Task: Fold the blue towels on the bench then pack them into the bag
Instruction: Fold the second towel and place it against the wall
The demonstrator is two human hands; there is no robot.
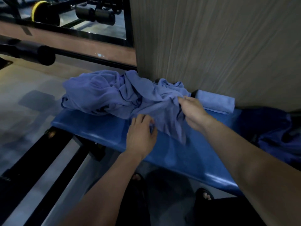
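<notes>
Mid-frame on the bench (101, 132), your left hand (140, 136) curls its fingers into the crumpled towels' (105, 95) near edge while your right hand (193, 111) pinches a fold beside the folded towel (215, 101).

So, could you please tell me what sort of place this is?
Most likely a gym: a blue padded bench holds the crumpled towels, a black padded machine bar stands at the left, and a mirror reflects roller pads and a yellow-rimmed weight.
</notes>
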